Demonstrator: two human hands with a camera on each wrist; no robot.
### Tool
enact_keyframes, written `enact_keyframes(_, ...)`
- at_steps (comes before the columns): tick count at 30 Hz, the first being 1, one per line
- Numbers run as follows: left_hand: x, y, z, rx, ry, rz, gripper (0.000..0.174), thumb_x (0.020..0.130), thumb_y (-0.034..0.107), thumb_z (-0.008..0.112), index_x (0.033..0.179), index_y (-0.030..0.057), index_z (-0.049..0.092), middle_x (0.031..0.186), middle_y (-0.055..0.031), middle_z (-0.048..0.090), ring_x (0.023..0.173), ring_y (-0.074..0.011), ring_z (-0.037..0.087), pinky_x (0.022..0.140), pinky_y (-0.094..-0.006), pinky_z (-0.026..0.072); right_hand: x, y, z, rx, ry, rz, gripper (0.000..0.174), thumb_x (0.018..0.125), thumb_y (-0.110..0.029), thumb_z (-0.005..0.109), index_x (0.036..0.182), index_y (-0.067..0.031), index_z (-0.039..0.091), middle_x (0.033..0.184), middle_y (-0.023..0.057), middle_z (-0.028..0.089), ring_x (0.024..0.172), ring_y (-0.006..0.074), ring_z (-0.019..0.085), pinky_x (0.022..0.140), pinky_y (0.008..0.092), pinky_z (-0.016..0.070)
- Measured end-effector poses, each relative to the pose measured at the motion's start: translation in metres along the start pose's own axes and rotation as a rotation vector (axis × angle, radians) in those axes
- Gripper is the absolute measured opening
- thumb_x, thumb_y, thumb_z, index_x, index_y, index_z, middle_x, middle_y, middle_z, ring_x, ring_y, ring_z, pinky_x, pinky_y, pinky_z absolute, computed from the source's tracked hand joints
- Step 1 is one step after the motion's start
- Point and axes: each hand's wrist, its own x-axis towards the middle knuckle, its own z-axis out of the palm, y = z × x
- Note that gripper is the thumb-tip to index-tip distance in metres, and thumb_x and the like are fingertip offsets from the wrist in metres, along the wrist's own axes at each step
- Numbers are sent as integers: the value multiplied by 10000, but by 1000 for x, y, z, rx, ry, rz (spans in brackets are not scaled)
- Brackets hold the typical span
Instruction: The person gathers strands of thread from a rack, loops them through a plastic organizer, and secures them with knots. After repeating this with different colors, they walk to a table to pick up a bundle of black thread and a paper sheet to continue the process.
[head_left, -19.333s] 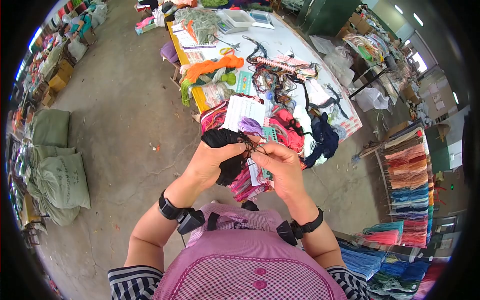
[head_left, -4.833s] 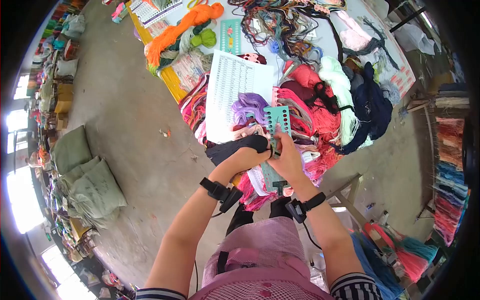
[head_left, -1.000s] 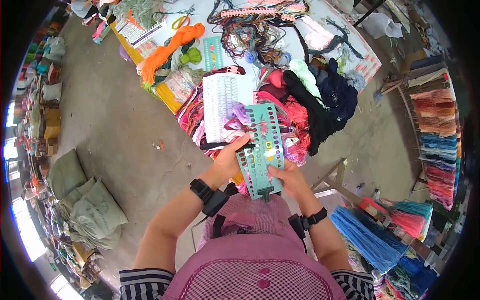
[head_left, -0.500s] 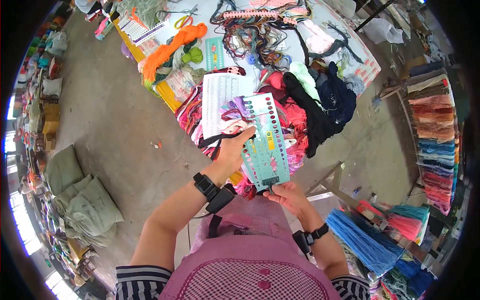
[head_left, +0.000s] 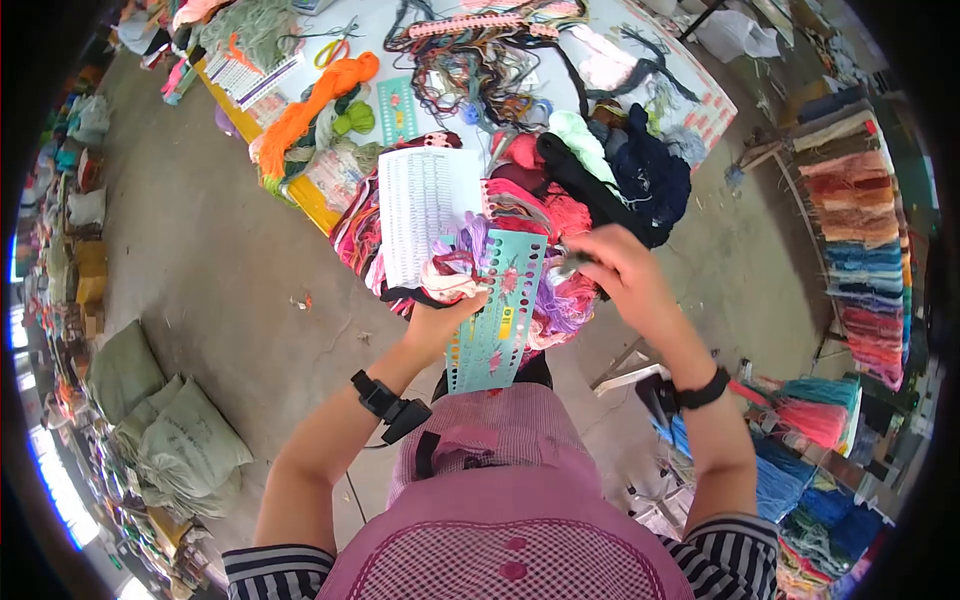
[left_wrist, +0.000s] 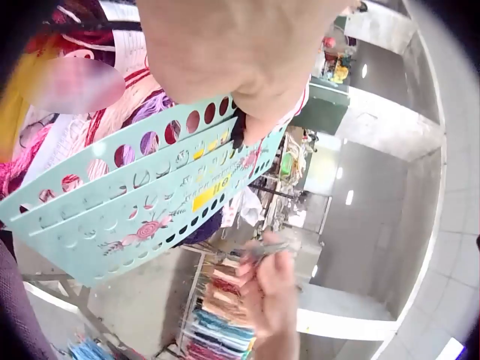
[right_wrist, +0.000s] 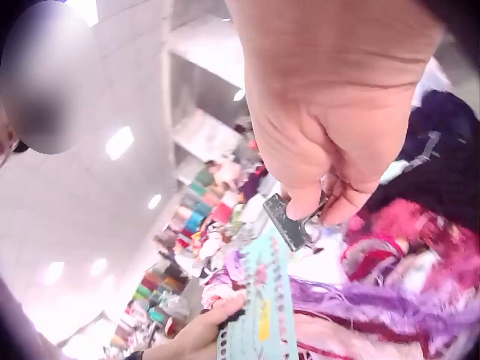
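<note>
My left hand grips a stack of mint-green thread cards by its left edge, thumb on the front in the left wrist view. Punched holes line the cards, which carry printed roses and a yellow label. Purple, white and dark red embroidery threads hang at the upper left of the stack, beside the fingers. To the right of the cards, apart from them, my right hand pinches a dark metal binder clip between thumb and fingers. A printed paper sheet lies just beyond the left hand.
Pink and red skeins, a long black skein and a navy skein heap at the table's near end. Orange yarn and scissors lie farther left. Thread racks stand right; sacks sit on the floor left.
The binder clip has come off the bottom of the thread cards; the right hand has carried it up and to the right. The left hand keeps hold of the cards, which stand more upright.
</note>
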Motion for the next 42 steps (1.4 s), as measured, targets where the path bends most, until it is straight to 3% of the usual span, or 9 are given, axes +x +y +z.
enact_keyframes(8, -9, -4, -4, 199, -72, 178, 237, 822, 83, 741, 1027, 22, 639, 988, -1, 641, 925, -93, 590, 818, -270, 483, 60, -19, 3, -320, -212, -345, 209, 702, -103, 712, 820, -24, 559, 832, 114, 537, 868, 312, 548, 760, 425, 439)
enact_keyframes(16, -13, 2, -4, 433, -171, 150, 214, 844, 103, 708, 1029, 21, 639, 962, -13, 645, 900, -95, 587, 836, -280, 476, 65, -1, 24, -168, -560, -214, 270, 708, -144, 756, 896, -6, 620, 839, 117, 586, 911, 313, 563, 806, 401, 440)
enact_keyframes(18, -8, 3, -5, 298, -178, 118, 213, 854, 107, 700, 1040, 23, 636, 941, -5, 653, 866, -97, 609, 806, -282, 496, 55, -2, 25, -212, 57, -205, 360, 705, -199, 799, 949, -10, 612, 855, 91, 610, 892, 231, 596, 801, 363, 453)
enact_keyframes(19, -8, 12, -3, 126, -124, 33, 210, 845, 87, 710, 1032, 30, 632, 933, -3, 650, 853, -95, 608, 777, -281, 501, 45, -3, 18, -92, -80, 257, 395, 742, -243, 813, 1005, -30, 609, 932, 47, 636, 852, 139, 593, 754, 324, 476)
enact_keyframes(22, -4, 26, 5, -174, -50, -76, 228, 852, 70, 711, 1066, 49, 635, 975, -22, 663, 870, -101, 622, 747, -296, 516, -13, 38, 50, 300, -202, 540, 343, 796, -220, 783, 1043, -49, 617, 954, 6, 645, 772, 80, 564, 657, 277, 473)
enact_keyframes(30, 24, 43, -20, 253, 46, -496, 425, 978, 437, 511, 962, 36, 651, 773, -49, 657, 601, -104, 604, 552, -221, 483, -36, 0, 86, 994, 85, 829, 272, 809, -100, 756, 1057, -30, 668, 970, 40, 698, 803, 114, 650, 702, 267, 516)
enact_keyframes(34, 16, 61, 1, 639, 125, 133, 221, 918, 267, 641, 878, 49, 638, 752, -35, 626, 576, -124, 563, 501, -228, 433, -39, 3, 80, 1006, 91, 815, 291, 802, -91, 761, 1068, -24, 666, 984, 52, 700, 818, 111, 654, 734, 269, 523)
enact_keyframes(36, 30, 56, 10, 847, -59, 803, 161, 874, 184, 688, 873, 38, 623, 832, -32, 614, 718, -97, 568, 561, -226, 436, -34, -3, 78, 951, 30, 798, 284, 802, -93, 761, 1063, -25, 671, 974, 53, 703, 822, 113, 656, 734, 269, 524)
enact_keyframes(42, 38, 57, -18, -6, -69, 38, 100, 957, 192, 566, 955, 95, 541, 702, 32, 462, 630, -57, 456, 511, -196, 314, -38, 2, 71, 899, 72, 844, 273, 795, -133, 773, 1048, -83, 684, 943, 5, 707, 761, 52, 608, 605, 220, 395)
